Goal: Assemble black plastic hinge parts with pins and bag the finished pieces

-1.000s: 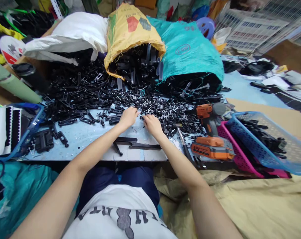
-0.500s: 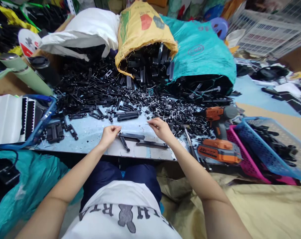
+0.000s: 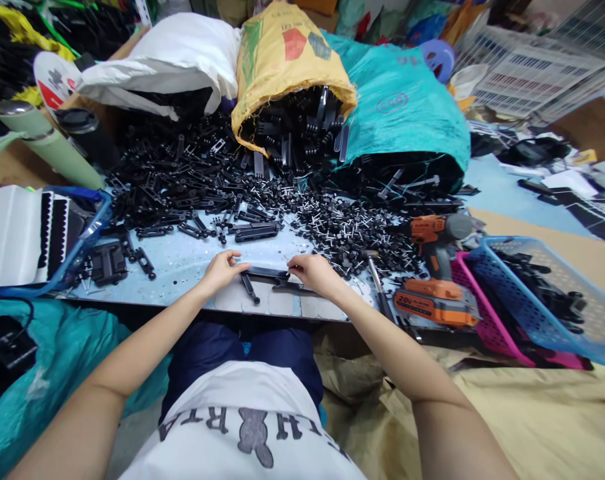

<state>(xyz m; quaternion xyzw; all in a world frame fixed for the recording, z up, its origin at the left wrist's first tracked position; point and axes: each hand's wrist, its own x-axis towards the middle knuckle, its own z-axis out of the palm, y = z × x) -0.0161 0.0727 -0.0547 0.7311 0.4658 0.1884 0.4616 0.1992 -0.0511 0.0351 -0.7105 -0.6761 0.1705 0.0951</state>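
In the head view, we are reading "20V" on the battery of the orange drill (image 3: 435,280) lying at the right centre of the frame, and part of a line of letters, "RTA" and "TH", on the white shirt (image 3: 242,427) at the bottom. The teal sack (image 3: 407,113) in the upper middle is carrying an oval stamp too small to read.

We are resting our left hand (image 3: 221,270) just below the middle of the frame, its fingers (image 3: 235,265) curled lightly onto the left end of a flat black strip (image 3: 265,273) lying on the pale blue worktop (image 3: 182,263). Our right hand (image 3: 315,275) is meeting the strip's right end, its fingers (image 3: 295,269) pinched together there; whether they are gripping something small we cannot tell. A second black strip (image 3: 250,289) is lying just below, crossing at a slant. A heap of small black parts (image 3: 342,230) is spreading above our hands, and a blue basket (image 3: 547,293) is sitting at the right edge.
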